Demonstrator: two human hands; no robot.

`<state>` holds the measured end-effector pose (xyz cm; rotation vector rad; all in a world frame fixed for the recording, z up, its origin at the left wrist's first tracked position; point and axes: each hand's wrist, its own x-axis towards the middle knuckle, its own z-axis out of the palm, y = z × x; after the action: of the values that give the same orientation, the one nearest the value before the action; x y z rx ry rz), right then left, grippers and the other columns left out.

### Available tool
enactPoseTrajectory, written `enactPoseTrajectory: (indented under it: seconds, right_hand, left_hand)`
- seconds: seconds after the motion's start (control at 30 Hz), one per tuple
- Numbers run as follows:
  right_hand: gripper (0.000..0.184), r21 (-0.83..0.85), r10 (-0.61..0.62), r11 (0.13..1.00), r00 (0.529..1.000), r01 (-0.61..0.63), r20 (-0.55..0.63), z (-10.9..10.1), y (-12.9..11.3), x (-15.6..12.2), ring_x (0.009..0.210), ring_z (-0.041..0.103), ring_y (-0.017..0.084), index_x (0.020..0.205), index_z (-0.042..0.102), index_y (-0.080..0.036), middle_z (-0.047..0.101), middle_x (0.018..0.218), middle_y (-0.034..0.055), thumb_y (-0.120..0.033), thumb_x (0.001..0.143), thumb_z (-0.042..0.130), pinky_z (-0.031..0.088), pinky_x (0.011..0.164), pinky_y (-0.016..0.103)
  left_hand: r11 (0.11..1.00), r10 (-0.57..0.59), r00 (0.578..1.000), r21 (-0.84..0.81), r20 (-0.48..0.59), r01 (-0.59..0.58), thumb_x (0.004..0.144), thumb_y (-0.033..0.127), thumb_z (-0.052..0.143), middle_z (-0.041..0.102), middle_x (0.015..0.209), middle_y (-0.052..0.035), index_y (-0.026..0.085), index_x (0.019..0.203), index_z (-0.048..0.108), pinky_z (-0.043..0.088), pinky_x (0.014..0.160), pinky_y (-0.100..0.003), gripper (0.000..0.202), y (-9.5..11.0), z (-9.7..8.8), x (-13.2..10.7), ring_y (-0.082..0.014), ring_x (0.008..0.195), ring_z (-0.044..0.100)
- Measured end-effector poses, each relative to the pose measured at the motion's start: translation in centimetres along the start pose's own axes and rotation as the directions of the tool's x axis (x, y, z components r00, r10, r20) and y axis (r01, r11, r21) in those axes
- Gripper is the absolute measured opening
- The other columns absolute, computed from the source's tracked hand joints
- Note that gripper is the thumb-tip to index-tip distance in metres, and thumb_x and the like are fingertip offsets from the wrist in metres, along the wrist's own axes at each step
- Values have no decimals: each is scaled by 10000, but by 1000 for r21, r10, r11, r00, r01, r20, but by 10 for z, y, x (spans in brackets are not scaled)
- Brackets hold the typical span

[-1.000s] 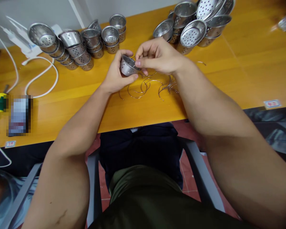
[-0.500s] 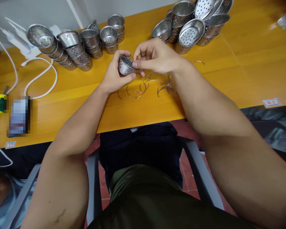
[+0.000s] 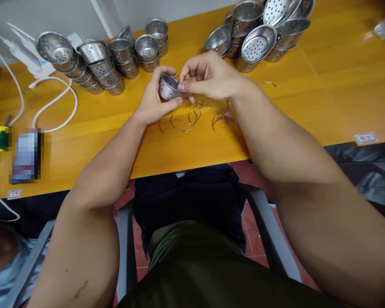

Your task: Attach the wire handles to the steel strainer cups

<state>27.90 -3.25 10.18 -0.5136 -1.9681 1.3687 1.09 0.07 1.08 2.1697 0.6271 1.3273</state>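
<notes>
My left hand (image 3: 154,98) is wrapped round a small perforated metal cup (image 3: 169,88), which is tilted with its mouth toward my right hand. At the cup's right rim, my right hand (image 3: 207,77) has thumb and forefinger pinched together. Whether a wire sits in that pinch is too small to make out. Below both hands, several thin curved wires (image 3: 188,126) lie loose on the yellow table (image 3: 186,149). A denser bunch of such wires (image 3: 225,114) rests by my right wrist.
Stacks of perforated metal cups stand at the back left (image 3: 104,70) and back right (image 3: 258,42). A white cable (image 3: 75,105), a blurred-out phone (image 3: 25,156) and a yellow-green handle (image 3: 0,139) lie at the left. Part of another person (image 3: 1,252) shows at lower left.
My hands and the cup stay almost in place. At the lower left, the other person's arm and clothing have shifted slightly.
</notes>
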Motion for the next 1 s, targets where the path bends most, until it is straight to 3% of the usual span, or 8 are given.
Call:
enactPoseTrajectory:
  seconds: [0.1,0.23,0.3,0.43,0.53,0.6,0.8,1.0]
  right_hand:
    - [476,11,-56,998,997,56,49,0,2,0,625,670,145,1018,768,-191,746,780,-1,-539,1016,1094,522,595,231]
    - [538,-25,-103,994,995,104,15,1,6,3,590,598,140,1059,761,-202,709,774,-16,-644,1026,1065,457,556,244]
    - [519,-29,-133,991,990,132,-52,2,8,4,594,592,147,1138,752,-227,704,821,-22,-610,1010,1077,451,554,262]
    - [421,-97,-133,989,968,115,-212,3,12,5,659,594,145,1209,734,-277,736,1027,-13,-329,953,1063,490,609,291]
    - [333,-214,-78,976,975,33,-208,7,14,3,719,593,154,1161,766,-283,739,1042,-17,-231,937,1007,478,653,290]
    - [268,-221,-12,975,985,-27,-173,10,15,3,722,609,172,1151,778,-283,722,943,-24,-274,977,982,474,676,300]
    - [299,-290,-20,957,984,-32,-175,3,27,6,751,613,210,1051,798,-290,756,901,3,-470,967,1022,487,719,337]
    - [202,-554,-134,828,932,-81,-336,-40,60,7,714,572,218,1026,798,-312,789,869,-14,-282,945,981,459,685,352]
  left_hand:
    - [998,-47,999,31,-14,48,746,827,950,746,1370,-65,494,1449,636,632,1084,-731,839,4,1,0,-438,1218,739]
    - [992,-79,996,95,-42,83,800,895,887,732,1408,-69,493,1460,618,608,1123,-725,819,12,3,1,-440,1301,712]
    - [989,-87,996,119,-28,90,863,960,803,736,1412,-64,521,1528,582,584,1139,-722,827,13,2,2,-442,1392,674]
    - [983,-122,992,136,-14,123,925,1051,716,730,1490,25,613,1624,496,547,1131,-711,853,4,-3,4,-407,1441,604]
    - [988,-134,977,58,-165,146,845,1102,837,707,1474,137,598,1495,555,551,1134,-661,869,-9,-6,4,-298,1265,597]
    - [988,-151,964,0,-219,155,774,1108,917,728,1407,143,551,1425,605,555,1128,-655,913,-18,-6,4,-266,1192,581]
    - [984,-176,956,-4,-233,180,598,1105,1003,733,1553,71,492,1516,578,521,1209,-721,1183,-71,-3,4,-376,1326,604]
    - [966,-255,921,-40,-295,255,517,1174,946,637,1666,41,543,1551,488,567,1040,-674,1295,-119,-6,-2,-450,1454,518]
